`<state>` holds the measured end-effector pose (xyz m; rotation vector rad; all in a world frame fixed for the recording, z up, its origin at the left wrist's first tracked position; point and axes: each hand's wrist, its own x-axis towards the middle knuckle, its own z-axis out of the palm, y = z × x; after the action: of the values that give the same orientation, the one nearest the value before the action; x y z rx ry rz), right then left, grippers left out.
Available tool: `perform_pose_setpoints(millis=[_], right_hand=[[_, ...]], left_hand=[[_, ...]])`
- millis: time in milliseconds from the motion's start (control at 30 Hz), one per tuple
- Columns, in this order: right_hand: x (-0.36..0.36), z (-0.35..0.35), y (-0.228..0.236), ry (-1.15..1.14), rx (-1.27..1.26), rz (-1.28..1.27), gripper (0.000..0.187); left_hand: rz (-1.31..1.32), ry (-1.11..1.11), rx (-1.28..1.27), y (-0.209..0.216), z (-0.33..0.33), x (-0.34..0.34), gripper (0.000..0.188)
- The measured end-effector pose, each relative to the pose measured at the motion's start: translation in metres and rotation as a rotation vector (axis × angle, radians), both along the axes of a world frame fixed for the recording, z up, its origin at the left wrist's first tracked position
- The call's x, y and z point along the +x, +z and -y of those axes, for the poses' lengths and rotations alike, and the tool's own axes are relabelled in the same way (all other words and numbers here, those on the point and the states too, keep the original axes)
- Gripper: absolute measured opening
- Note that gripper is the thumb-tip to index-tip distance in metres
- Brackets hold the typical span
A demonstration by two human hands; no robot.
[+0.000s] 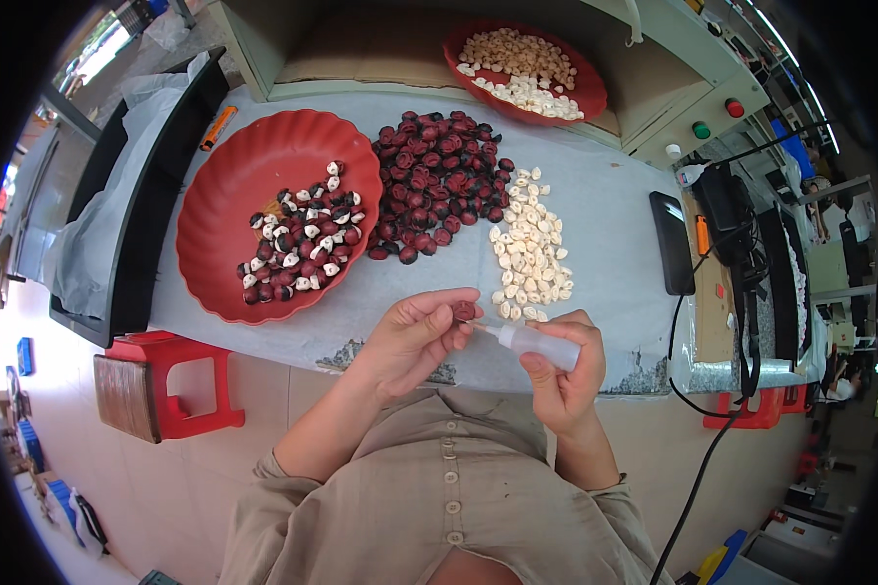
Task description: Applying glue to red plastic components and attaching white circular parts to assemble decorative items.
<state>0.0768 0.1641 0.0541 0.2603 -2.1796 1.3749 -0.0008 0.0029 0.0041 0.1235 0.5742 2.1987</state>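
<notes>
Between the thumb and fingers of my left hand [412,336] is a small dark red cup-shaped piece [464,310]. My right hand [568,372] grips a translucent white squeeze bottle [541,345], tilted so that its thin nozzle meets or nearly touches the red piece. Just beyond my hands lies a strip of small cream-coloured pieces [529,255]. Farther off is a heap of dark red and black cup-shaped pieces [434,175]. To the left, a red scalloped tray [215,224] holds several red-black pieces joined with white ones.
A second red tray [595,96] with cream and tan pieces sits on the shelf at the back. An orange cutter [219,128] lies beside a black bin [156,185]. A black phone [671,244] and cables are at the right; a red stool [190,380] stands below left.
</notes>
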Motion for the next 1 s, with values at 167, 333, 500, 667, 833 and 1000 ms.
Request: perform_pose_setpoints(millis=[167, 333, 500, 667, 833, 1000], right_hand=[[-0.001, 0.000, 0.001, 0.002, 0.033, -0.037, 0.029], [-0.002, 0.001, 0.003, -0.009, 0.093, -0.060, 0.032], [-0.001, 0.002, 0.006, -0.024, 0.167, -0.089, 0.034], [0.001, 0.001, 0.010, -0.040, 0.221, -0.081, 0.034], [0.001, -0.001, 0.015, -0.036, 0.279, -0.084, 0.035], [0.003, -0.003, 0.015, -0.035, 0.251, -0.039, 0.033]], left_hand=[[0.032, 0.013, -0.027, 0.003, -0.001, 0.001, 0.031], [0.021, 0.020, -0.022, 0.004, -0.001, 0.000, 0.031], [0.024, 0.023, -0.021, 0.005, -0.001, 0.000, 0.031], [0.016, 0.028, -0.028, 0.003, -0.001, 0.001, 0.030], [-0.001, 0.036, -0.021, 0.002, -0.002, 0.001, 0.030], [-0.017, 0.034, -0.046, 0.003, -0.001, 0.001, 0.031]])
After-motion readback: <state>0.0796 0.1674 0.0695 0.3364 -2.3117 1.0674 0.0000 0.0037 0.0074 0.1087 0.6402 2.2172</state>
